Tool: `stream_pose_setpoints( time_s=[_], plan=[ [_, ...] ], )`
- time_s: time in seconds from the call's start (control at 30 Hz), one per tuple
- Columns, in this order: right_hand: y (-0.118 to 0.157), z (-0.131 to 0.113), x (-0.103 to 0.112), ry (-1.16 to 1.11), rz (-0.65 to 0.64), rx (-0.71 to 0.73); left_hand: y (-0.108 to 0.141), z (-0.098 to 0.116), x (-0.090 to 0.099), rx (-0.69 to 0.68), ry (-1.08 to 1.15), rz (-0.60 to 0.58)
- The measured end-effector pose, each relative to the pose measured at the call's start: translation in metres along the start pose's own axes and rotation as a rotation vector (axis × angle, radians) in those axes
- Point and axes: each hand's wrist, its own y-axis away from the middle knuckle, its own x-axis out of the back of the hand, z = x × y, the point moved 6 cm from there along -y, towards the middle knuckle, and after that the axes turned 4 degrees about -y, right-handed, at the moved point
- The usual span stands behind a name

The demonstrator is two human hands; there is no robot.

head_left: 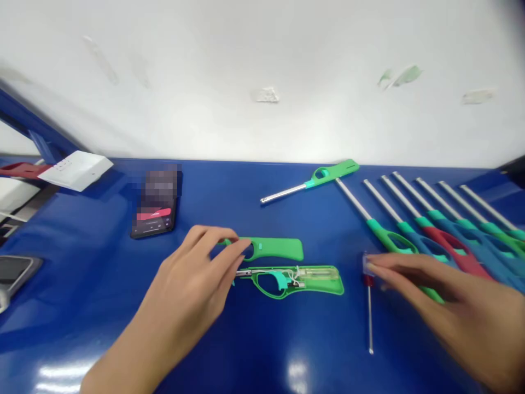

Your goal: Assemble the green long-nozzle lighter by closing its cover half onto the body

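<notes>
My left hand [200, 273] is closed, its thumb and fingers pinching the left end of a loose green lighter casing half [283, 249]. Just in front of that half lies an opened gas lighter [320, 285], showing a clear fuel tank, a teal trigger and thin white wires; my left hand hides most of its metal tube. My right hand [447, 312] grips the clear end of a small screwdriver [369, 306] between thumb and fingertips. The screwdriver's shaft points toward me, and its red collar shows below the fingers.
A whole green lighter [332, 173] lies near the wall. Several long-tubed lighters [443, 241] in green, blue and red are lined up at the right, partly behind my right hand. A phone [156, 202], a white box [76, 169] and a grey device [16, 276] are at the left.
</notes>
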Motion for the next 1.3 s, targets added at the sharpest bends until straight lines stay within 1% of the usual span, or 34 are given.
stream_pose_setpoints(
  time_s=[0.07, 0.1, 0.2, 0.3, 0.43, 0.5, 0.77, 0.93, 1.03, 1.1, 1.17, 1.23, 1.3],
  plan=[
    [-0.029, -0.011, -0.014, -0.04, -0.075, 0.066, -0.015, -0.007, -0.014, -0.043, 0.068, -0.155],
    [-0.041, -0.013, -0.021, -0.058, -0.098, 0.083, -0.02, -0.009, -0.019, -0.058, 0.084, -0.207],
    [-0.063, -0.01, -0.04, -0.098, -0.144, 0.099, -0.028, -0.013, -0.029, -0.087, 0.095, -0.284],
    [-0.069, -0.007, -0.048, -0.109, -0.164, 0.095, -0.029, -0.013, -0.033, -0.089, 0.081, -0.319],
    [-0.069, -0.011, -0.05, -0.113, -0.219, 0.107, -0.029, -0.013, -0.035, -0.079, 0.054, -0.337],
    [-0.067, -0.012, -0.051, -0.119, -0.228, 0.115, -0.029, -0.014, -0.036, -0.078, 0.041, -0.343],
    [-0.061, -0.006, -0.049, -0.136, -0.167, 0.144, -0.032, -0.012, -0.035, -0.102, 0.047, -0.334],
    [-0.063, -0.012, -0.037, -0.116, -0.041, 0.168, -0.032, -0.011, -0.033, -0.114, 0.077, -0.281],
    [-0.064, -0.015, -0.029, -0.09, 0.041, 0.177, -0.034, -0.006, -0.023, -0.123, 0.09, -0.211],
    [-0.064, -0.015, -0.024, -0.076, 0.087, 0.186, -0.036, 0.003, -0.015, -0.121, 0.1, -0.16],
    [-0.064, -0.014, -0.021, -0.063, 0.129, 0.2, -0.038, 0.016, -0.008, -0.108, 0.115, -0.129],
    [-0.063, -0.014, -0.019, -0.054, 0.153, 0.214, -0.038, 0.035, -0.005, -0.119, 0.129, -0.114],
    [-0.062, -0.013, -0.02, -0.051, 0.15, 0.222, -0.036, 0.054, -0.007, -0.152, 0.109, -0.106]
  ],
)
